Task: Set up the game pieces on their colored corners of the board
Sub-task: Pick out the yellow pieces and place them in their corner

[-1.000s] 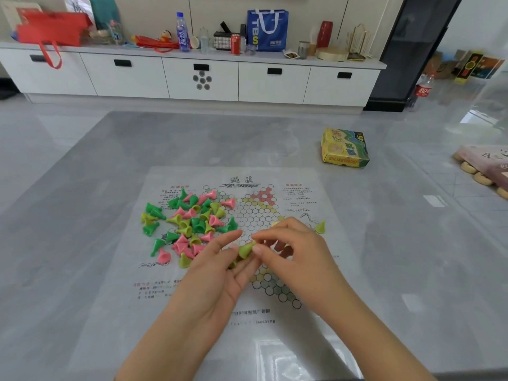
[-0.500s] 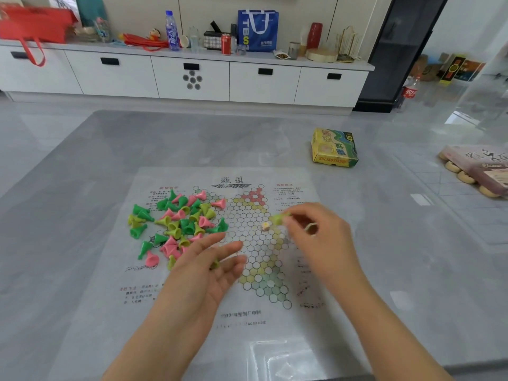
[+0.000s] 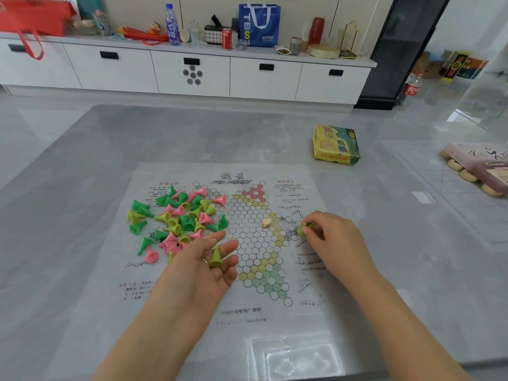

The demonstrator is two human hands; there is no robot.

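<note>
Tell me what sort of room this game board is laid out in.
Most likely a home living room. The paper board lies on a grey table, a long white drawer cabinet behind it is cluttered with household things such as a blue tote bag and a soda can.

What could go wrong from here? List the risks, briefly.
1. The yellow-green piece lies loose on the open left hand; a tilt could drop it onto the board.
2. The right hand pinches a piece at the board's right corner; the small die sits close by and might get knocked.
3. The pile covers the left corner, blocking those spaces.
</note>
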